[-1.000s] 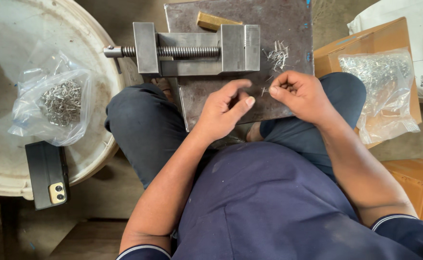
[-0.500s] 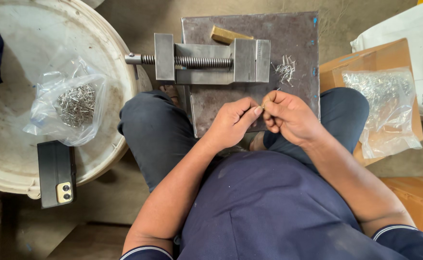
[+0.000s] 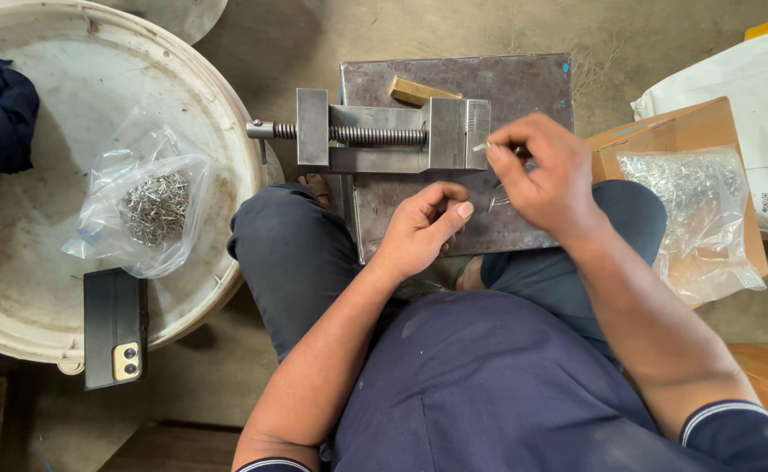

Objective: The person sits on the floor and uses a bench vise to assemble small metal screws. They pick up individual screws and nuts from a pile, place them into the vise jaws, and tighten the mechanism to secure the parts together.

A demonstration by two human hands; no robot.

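The right hand (image 3: 541, 175) has lifted to the vise (image 3: 384, 134) at the steel plate's (image 3: 524, 79) far edge — pinching a small pin (image 3: 480, 146); the left hand (image 3: 423, 225) has let go, loosely curled.

The right hand (image 3: 541, 179) pinches a small metal pin (image 3: 482, 146) just beside the vise (image 3: 384, 133); the left hand (image 3: 423, 229) curls empty nearby.

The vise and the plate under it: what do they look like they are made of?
The vise looks like bare steel: dull grey blocks and a threaded screw. The plate seems steel too, dark, mottled and scuffed. The small block on it looks brass-yellow.
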